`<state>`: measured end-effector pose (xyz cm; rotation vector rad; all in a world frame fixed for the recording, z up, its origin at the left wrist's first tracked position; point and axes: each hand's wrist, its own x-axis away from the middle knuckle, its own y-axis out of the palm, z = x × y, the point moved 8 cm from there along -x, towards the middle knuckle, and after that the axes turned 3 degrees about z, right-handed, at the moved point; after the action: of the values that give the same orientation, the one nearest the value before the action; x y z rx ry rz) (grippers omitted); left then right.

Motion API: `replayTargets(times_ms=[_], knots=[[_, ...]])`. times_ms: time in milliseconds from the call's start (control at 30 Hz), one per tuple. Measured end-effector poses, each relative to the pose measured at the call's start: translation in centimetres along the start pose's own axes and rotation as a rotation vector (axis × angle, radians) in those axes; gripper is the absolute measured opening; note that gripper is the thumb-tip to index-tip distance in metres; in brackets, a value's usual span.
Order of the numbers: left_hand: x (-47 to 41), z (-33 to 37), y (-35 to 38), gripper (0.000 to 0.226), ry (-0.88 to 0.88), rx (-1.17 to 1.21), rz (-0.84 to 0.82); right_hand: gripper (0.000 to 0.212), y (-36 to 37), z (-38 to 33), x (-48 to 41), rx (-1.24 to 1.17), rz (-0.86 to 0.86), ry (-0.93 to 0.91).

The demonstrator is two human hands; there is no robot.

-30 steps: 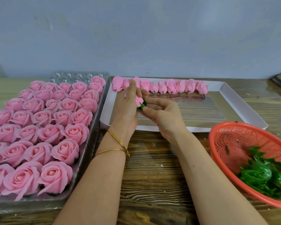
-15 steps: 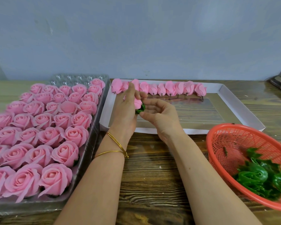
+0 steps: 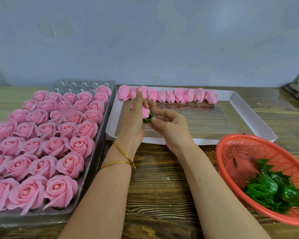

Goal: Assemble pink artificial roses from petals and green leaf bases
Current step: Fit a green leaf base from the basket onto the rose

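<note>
- Wooden table (image 3: pixel 155 195) nearest, under both forearms; gold bangles (image 3: pixel 123 156) on the left wrist.
- Red mesh basket (image 3: pixel 221 163) at right, holding loose green leaf bases (image 3: pixel 269 188).
- Clear plastic tray (image 3: pixel 91 169) at left, packed with finished pink roses (image 3: pixel 41 145).
- Left hand (image 3: pixel 133 121) curled round a pink bud (image 3: pixel 145 112), right hand (image 3: pixel 169 128) pinching the green calyx (image 3: pixel 148 118) at its bottom, above the white tray (image 3: pixel 207 141); same grip as half a second ago.
- Row of pink buds (image 3: pixel 169 96) along that tray's far edge.

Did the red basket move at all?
No. The red basket lies just as close to the near right corner of the white tray as before.
</note>
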<state>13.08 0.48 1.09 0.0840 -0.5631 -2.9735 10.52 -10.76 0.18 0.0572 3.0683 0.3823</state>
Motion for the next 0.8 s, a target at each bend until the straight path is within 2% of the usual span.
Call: replayTargets(times_ms=[167, 500, 800], knots=[[0.15, 0.06, 0.25, 0.055, -0.001, 0.007, -0.017, 0.028, -0.27, 0.30, -0.01, 0.025, 0.039, 0.015], [0.32, 0.08, 0.14, 0.056, 0.017, -0.026, -0.006, 0.037, 0.11, 0.08, 0.38, 0.084, -0.010, 0.008], [0.53, 0.26, 0.17, 0.055, 0.032, -0.066, -0.017, 0.034, -0.09, 0.39, 0.29, 0.060, 0.017, 0.060]])
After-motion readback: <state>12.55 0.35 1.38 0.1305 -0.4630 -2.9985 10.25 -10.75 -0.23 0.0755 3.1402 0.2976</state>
